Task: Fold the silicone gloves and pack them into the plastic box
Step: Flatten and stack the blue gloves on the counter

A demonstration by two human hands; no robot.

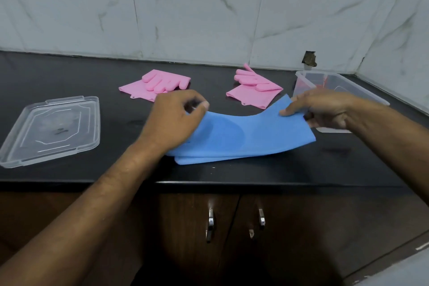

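Two hands: both are gripping the blue gloves (234, 137), which are lying folded on the desk (116, 167) near its front edge
Left hand (173, 121): fingers are curling over the left end
Right hand (325, 109): fingers are pinching the raised right end
Lid (50, 131): lying left
Plastic box (352, 86): sitting open behind the right hand
Pink gloves: two folded, left pink glove (155, 85) and right pink glove (254, 87), are lying farther back

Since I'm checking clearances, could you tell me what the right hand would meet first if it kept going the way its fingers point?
The right hand, gripping the blue glove, points left; it would probably meet the left hand first.
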